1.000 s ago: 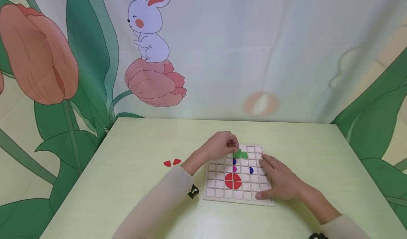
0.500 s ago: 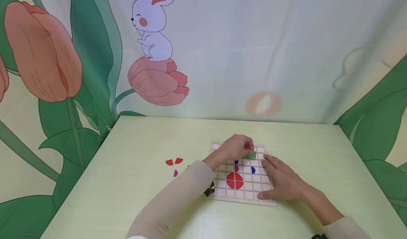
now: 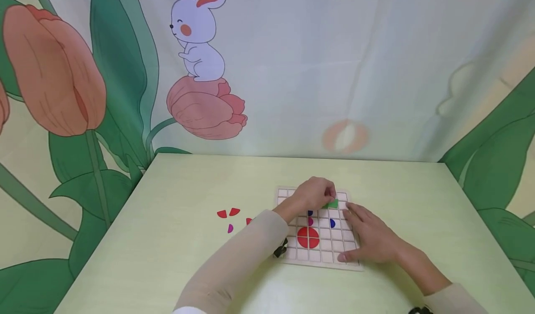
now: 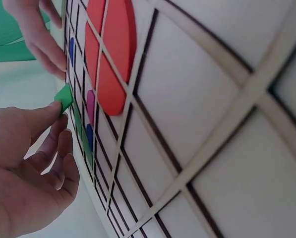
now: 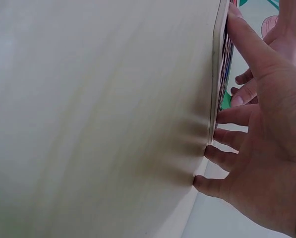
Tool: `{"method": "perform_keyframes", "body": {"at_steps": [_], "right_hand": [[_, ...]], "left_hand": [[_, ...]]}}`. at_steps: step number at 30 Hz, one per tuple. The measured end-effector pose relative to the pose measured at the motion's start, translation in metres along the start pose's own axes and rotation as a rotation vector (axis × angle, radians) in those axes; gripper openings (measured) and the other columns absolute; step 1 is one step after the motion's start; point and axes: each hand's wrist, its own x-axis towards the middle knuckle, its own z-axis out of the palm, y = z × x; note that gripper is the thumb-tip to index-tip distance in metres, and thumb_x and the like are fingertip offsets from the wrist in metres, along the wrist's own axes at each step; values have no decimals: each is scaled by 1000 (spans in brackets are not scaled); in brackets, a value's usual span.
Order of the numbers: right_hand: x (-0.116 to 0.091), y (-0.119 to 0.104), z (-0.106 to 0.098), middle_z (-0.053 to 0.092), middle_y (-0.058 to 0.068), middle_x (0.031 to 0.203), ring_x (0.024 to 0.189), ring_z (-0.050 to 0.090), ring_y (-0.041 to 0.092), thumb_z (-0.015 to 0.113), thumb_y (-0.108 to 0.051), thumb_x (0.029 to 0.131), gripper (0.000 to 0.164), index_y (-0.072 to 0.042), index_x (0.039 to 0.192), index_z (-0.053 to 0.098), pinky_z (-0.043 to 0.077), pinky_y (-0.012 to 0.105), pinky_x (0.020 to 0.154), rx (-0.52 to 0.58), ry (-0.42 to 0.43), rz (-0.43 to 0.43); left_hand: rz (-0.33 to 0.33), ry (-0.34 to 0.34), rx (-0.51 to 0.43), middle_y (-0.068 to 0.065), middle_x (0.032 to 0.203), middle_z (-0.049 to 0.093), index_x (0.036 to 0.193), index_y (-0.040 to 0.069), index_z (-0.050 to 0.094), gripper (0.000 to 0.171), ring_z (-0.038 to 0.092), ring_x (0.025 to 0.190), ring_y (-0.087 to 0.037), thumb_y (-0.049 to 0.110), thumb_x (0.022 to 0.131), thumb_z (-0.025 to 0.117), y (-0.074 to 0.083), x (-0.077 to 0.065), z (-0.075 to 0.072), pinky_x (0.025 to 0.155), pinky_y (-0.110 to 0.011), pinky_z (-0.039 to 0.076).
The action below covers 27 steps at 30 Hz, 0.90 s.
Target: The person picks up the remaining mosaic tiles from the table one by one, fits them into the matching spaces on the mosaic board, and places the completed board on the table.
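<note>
A pale square grid board (image 3: pixel 326 257) lies on the table. My left hand (image 3: pixel 313 194) reaches over its far part, pinching a small green piece (image 4: pixel 64 97) between thumb and fingers. That piece stands tilted at the board's surface, beside green pieces (image 4: pixel 79 121) lying in the grid. My right hand (image 3: pixel 372 237) rests along the board's right edge, fingers spread and thumb near the front corner. On the grid are red quarter pieces (image 3: pixel 303 232) forming a circle, a magenta half-round (image 3: pixel 310 221), and blue half-rounds, one (image 3: pixel 332 223) farther right. My left hand and forearm hide part of the board.
Left of the board lie loose red pieces (image 3: pixel 222 214) and a magenta half-round (image 3: pixel 230 228). My left sleeve (image 3: pixel 242 258) partly covers another red piece (image 3: pixel 249 221). A printed curtain (image 3: pixel 284 72) hangs behind the table's far edge.
My left hand has moved right across the board with the green piece, then barely shifted. Loose pieces to the left show more now. My right hand stays on the board's edge.
</note>
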Motion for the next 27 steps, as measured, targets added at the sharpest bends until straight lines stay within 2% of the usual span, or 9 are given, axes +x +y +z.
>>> {"method": "perform_keyframes", "body": {"at_steps": [5,12,18,22,27], "right_hand": [[0,-1,-3,30,26,168,152,30,50,77,-82,73,129,7,158,39,33,66,118,-1,-1,-3],[1,-1,-2,29,24,169,153,29,48,78,-81,74,128,5,159,39,32,65,119,0,-8,7],[-2,-2,-3,31,27,167,151,31,51,76,-83,75,128,7,158,40,33,66,118,-10,4,-14],[-1,-3,-3,31,26,168,152,30,50,76,-81,76,125,6,158,40,32,65,119,-20,3,-16],[0,-2,-8,29,24,169,153,30,48,77,-78,78,124,4,161,36,34,65,118,-3,-24,17]], "left_hand": [[-5,-13,65,12,87,63,96,24,69,9,57,81,-8,28,103,72,2,2,3,75,-22,48],[-8,13,159,12,88,62,96,24,69,10,57,80,-7,31,102,74,4,4,5,73,-20,48],[18,37,219,12,92,61,100,24,70,10,56,81,-6,34,102,73,2,3,9,72,-21,48],[43,36,199,10,97,61,110,23,72,17,57,85,-7,37,102,73,0,-7,-1,73,-21,49],[94,43,136,7,104,64,117,19,73,25,59,91,-9,37,100,75,-3,-34,-28,78,-22,51]]}}
